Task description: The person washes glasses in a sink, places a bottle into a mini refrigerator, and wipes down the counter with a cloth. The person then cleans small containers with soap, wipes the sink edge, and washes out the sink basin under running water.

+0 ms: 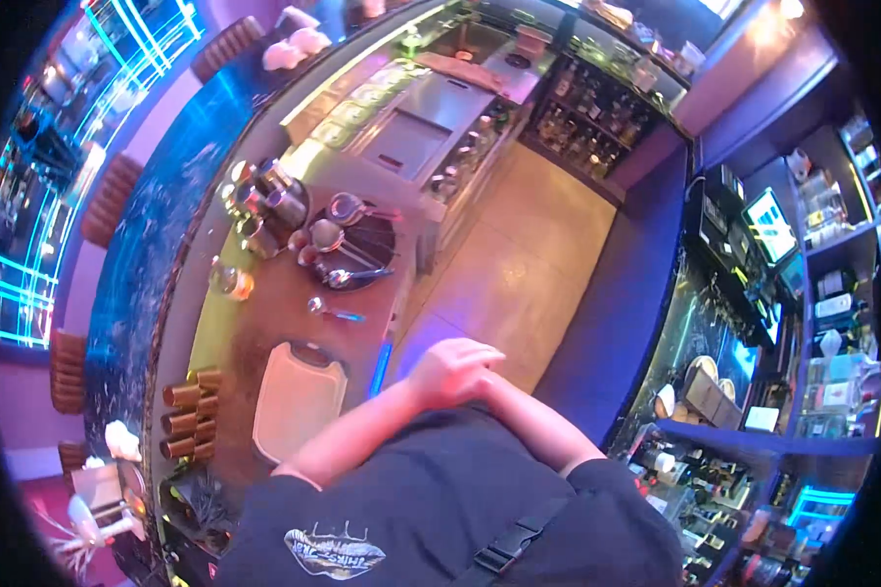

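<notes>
My left hand (447, 373) lies over my right hand (484, 383) in front of my waist, the two clasped together. The left fingers are closed over the right hand and point to the right. Most of the right hand's fingers are hidden beneath. No tool or vessel shows in either hand. To the left of my left forearm, a pale cutting board (299, 399) lies flat on the brown counter (235, 338). Farther along are a small metal tool (335, 312) with a bluish end and a dark round mat (370, 245) with several strainers (329, 237).
Metal shaker tins (286, 205) stand by the mat, near a small bottle (231, 280). Stacked brown cups (191, 421) sit at the counter's left edge. Steel bar wells (411, 147) lie ahead. A tan floor aisle (509, 245) runs between counter and back bar (690, 362), which holds bottles and a lit screen (771, 227).
</notes>
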Motion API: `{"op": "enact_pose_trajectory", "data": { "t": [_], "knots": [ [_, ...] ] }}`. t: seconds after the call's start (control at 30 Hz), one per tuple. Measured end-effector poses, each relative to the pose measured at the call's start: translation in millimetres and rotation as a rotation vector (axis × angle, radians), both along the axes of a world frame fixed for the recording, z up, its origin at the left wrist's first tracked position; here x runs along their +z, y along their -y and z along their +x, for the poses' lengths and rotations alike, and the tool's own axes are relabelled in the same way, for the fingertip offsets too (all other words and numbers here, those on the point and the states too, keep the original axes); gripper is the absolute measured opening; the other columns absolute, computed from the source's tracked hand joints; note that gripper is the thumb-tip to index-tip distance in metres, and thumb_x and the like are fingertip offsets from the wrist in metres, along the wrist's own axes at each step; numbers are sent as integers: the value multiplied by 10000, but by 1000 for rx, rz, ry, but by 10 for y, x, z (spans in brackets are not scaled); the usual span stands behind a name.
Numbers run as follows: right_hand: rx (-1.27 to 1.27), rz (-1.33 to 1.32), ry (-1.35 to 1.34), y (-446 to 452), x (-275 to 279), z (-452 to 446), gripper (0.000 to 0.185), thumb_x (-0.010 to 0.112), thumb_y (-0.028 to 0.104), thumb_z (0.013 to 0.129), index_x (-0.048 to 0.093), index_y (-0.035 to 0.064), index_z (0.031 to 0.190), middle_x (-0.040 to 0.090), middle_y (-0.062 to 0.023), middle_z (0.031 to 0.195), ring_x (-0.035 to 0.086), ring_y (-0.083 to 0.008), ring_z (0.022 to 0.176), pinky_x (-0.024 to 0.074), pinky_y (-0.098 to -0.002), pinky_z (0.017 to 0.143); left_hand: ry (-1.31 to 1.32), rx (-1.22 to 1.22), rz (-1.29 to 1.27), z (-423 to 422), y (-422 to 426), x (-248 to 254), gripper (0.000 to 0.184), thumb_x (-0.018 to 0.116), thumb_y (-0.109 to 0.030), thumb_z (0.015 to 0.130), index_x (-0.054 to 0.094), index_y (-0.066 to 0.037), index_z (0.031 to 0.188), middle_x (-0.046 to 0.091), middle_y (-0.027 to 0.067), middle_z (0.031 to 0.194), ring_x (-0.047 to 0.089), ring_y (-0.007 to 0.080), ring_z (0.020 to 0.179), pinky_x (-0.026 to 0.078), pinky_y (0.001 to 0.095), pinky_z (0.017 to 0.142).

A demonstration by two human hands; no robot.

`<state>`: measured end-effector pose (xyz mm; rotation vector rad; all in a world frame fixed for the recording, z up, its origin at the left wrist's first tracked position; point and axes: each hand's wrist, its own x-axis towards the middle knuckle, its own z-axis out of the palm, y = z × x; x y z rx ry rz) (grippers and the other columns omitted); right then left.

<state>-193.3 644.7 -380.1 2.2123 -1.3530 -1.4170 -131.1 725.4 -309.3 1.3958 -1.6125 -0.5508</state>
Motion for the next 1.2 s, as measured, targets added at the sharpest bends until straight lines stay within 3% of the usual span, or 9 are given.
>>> {"op": "enact_pose_trajectory", "data": {
  "t": [0.1,0.43,0.5,0.67,0.73,0.87,1.13,1.17,1.2],
  "knots": [
    [120,-520,-706,-90,-127,214,530,660,373,986,647,115,1448,672,-90,1427,639,-279,1268,473,-396,1104,313,-309,208,-426,892,-289,553,599,-501,1008,661,-132,1416,699,109,1390,635,340,1277,472,506,1109],
    [-293,103,275,1998,-1594,-1647,497,634,410,980,696,114,1376,734,-80,1286,680,-297,1133,521,-406,1000,391,-494,-65,-1144,2956,-55,640,593,-616,982,650,-157,1425,695,74,1378,618,320,1287,455,496,1109],
    [-357,197,481,2578,-1848,-1297,493,629,417,979,705,114,1361,746,-78,1257,689,-300,1106,531,-408,979,359,-477,-105,-1123,3333,23,567,632,-556,974,675,-155,1372,709,65,1342,642,302,1243,488,475,1063],
    [-522,428,1001,3338,-2639,-2313,488,615,435,977,730,114,1325,777,-73,1186,709,-309,1038,556,-413,928,271,-489,-177,-814,4099,11,420,710,-435,959,725,-150,1267,736,47,1271,690,264,1154,552,434,969],
    [-604,488,1207,3622,-2934,-2502,487,610,443,976,739,114,1310,789,-71,1158,718,-312,1011,565,-415,907,139,-484,-33,-604,4427,-140,200,802,-228,917,778,-120,1083,774,50,1154,732,254,1011,582,376,853],
    [-682,557,967,3716,-2797,-3587,525,530,477,962,806,41,1054,797,-172,998,709,-379,809,577,-459,784,68,-360,-61,-318,5292,-265,171,802,-119,877,776,-102,1045,777,48,1106,737,260,939,585,341,810],
    [-956,522,2247,3931,-2512,-4017,324,646,351,912,804,67,918,675,-99,708,602,-243,606,474,-350,554,81,-456,-101,617,7386,-325,118,747,-191,935,655,-123,906,702,33,904,669,278,774,530,367,689],
    [-956,534,2242,4146,-2572,-3838,324,646,351,912,804,67,918,675,-99,708,602,-243,606,474,-350,554,81,-447,-97,690,7608,-287,118,747,-191,935,655,-123,906,702,33,904,669,278,774,530,367,689],
    [-1303,365,1654,4396,-2769,-3536,348,649,355,935,804,44,951,707,-102,774,618,-238,646,477,-350,580,189,-456,-104,760,7831,-253,156,733,-201,956,641,-119,860,687,32,862,648,277,752,515,363,679]
  ]
}}
